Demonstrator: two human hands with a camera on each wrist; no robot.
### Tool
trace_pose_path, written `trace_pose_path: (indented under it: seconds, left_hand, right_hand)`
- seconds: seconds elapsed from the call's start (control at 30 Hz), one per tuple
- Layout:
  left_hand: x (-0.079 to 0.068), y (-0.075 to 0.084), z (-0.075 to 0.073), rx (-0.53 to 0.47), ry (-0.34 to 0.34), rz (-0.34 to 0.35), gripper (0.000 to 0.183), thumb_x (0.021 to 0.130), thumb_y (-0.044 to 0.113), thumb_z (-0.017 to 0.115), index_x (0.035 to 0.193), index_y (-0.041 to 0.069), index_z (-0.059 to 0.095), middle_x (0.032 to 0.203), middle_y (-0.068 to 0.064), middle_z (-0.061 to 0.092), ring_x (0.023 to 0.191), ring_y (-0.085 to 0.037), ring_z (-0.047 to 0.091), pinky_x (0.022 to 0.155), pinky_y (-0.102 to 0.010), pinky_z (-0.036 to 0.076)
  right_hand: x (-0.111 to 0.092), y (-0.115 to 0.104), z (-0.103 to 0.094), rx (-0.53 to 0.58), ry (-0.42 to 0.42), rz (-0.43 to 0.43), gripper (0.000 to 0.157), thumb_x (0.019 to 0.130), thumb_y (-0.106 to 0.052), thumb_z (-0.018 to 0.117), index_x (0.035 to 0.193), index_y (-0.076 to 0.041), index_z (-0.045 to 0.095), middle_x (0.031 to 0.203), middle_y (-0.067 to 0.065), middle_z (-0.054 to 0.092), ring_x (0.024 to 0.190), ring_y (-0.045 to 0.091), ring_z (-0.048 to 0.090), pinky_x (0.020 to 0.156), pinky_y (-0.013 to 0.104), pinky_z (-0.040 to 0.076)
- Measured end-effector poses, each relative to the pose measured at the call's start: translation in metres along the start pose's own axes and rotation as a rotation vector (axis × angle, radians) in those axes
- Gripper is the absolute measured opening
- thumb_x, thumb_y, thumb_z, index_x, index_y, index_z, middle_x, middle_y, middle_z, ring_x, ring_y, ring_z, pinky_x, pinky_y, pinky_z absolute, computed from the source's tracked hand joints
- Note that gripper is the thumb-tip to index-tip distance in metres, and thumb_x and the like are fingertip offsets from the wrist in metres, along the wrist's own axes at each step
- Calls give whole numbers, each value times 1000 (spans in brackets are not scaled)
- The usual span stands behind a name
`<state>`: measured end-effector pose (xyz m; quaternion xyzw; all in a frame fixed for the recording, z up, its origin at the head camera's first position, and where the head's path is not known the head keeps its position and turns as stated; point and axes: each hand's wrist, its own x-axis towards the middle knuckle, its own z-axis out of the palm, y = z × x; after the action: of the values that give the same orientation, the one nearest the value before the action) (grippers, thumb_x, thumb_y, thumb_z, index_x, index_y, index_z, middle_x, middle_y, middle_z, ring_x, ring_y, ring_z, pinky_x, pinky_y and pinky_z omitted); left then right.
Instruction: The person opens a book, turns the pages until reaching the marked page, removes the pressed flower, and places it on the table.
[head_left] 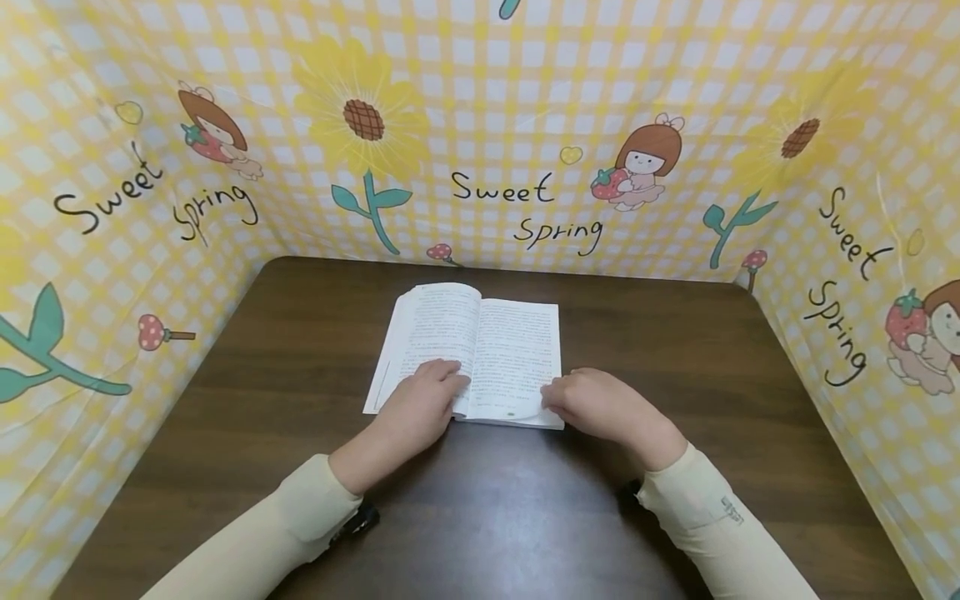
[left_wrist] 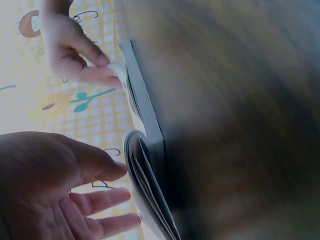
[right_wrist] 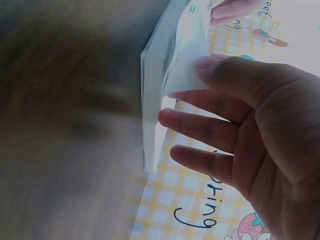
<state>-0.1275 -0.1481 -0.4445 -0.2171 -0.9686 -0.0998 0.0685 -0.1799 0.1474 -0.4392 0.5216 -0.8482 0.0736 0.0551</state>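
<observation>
An open book (head_left: 517, 350) with printed pages lies on the brown table. My left hand (head_left: 427, 396) rests on the left page near the spine, its fingers fairly straight; in the left wrist view the thumb and fingertips touch the curved stack of pages (left_wrist: 147, 182). At the lower right corner, my right hand (head_left: 600, 404) pinches a page (right_wrist: 187, 70) between thumb and index finger. That page's corner is lifted off the stack beneath, and the other right fingers extend beside the book's edge.
A wooden table (head_left: 300, 333) holds the book near its far middle. Around its back and sides hangs a yellow checked cloth (head_left: 495, 100) printed with sunflowers, cartoon figures and lettering. Pale sleeves (head_left: 720, 508) cover both forearms, with a dark device (head_left: 356, 521) under the left wrist.
</observation>
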Motion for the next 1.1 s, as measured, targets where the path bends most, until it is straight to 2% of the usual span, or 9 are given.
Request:
trace_pose_path:
  seconds: [0.2, 0.33, 0.43, 0.53, 0.6, 0.7, 0.8, 0.97, 1.1]
  left_hand:
    - [5, 5, 1, 19, 7, -20, 36, 93, 0, 61, 126, 9, 71, 139, -14, 63, 131, -36, 56, 99, -54, 53]
    - [6, 10, 4, -7, -11, -9, 31, 94, 8, 66, 124, 11, 72, 136, -12, 65, 132, -38, 55, 100, -56, 51]
    - [6, 13, 6, -21, -38, -18, 27, 95, 23, 71, 121, 14, 74, 134, -9, 66, 134, -40, 53, 99, -61, 50]
    - [6, 16, 5, -26, -75, -47, 28, 95, 33, 73, 117, 17, 75, 136, -7, 65, 137, -42, 50, 100, -68, 46]
    - [6, 17, 5, -22, -93, -65, 28, 94, 35, 75, 116, 18, 75, 138, -6, 64, 139, -43, 47, 101, -73, 42]
    - [6, 19, 4, -19, -114, -89, 28, 93, 35, 75, 117, 19, 74, 141, -4, 62, 142, -44, 43, 103, -79, 34]
    - [5, 20, 6, -5, -103, -85, 28, 92, 33, 77, 116, 20, 75, 142, -3, 63, 144, -43, 41, 105, -80, 30]
    - [6, 20, 10, 37, -61, -24, 28, 92, 35, 77, 115, 21, 76, 138, -1, 66, 146, -38, 41, 110, -77, 26]
    - [6, 21, 12, 64, -36, -13, 23, 93, 36, 75, 111, 22, 77, 131, -1, 68, 143, -35, 45, 111, -75, 27]
  right_hand:
    - [1, 4, -2, 82, -30, 86, 12, 98, -11, 68, 89, -19, 71, 66, -14, 51, 58, 5, 44, 60, 23, 44]
    - [1, 4, -4, 90, -19, 104, 12, 99, -12, 66, 93, -20, 73, 65, -14, 50, 56, 4, 42, 58, 22, 43]
    - [-1, 4, -7, 78, 22, 108, 13, 99, -11, 66, 96, -20, 75, 68, -13, 60, 58, 3, 48, 60, 23, 47]
    - [-1, 3, -9, 24, 90, 90, 13, 98, -11, 68, 100, -20, 76, 80, -12, 71, 66, 3, 61, 66, 27, 54]
    - [0, 2, -10, -17, 139, 74, 13, 96, -11, 71, 102, -20, 77, 89, -11, 76, 74, 5, 68, 71, 29, 56]
    - [0, 0, -11, -81, 203, 45, 14, 94, -11, 73, 105, -19, 77, 93, -9, 77, 81, 9, 71, 74, 31, 56]
    - [1, -3, -11, -117, 257, 20, 16, 93, -10, 73, 106, -18, 77, 95, -7, 78, 84, 11, 72, 75, 31, 56]
    - [3, -7, -16, -146, 316, 0, 14, 93, -11, 74, 106, -17, 76, 96, -6, 77, 88, 12, 72, 79, 32, 55]
    - [4, -12, -17, -161, 349, -16, 15, 95, -10, 72, 107, -17, 76, 98, -6, 77, 93, 13, 71, 84, 34, 55]
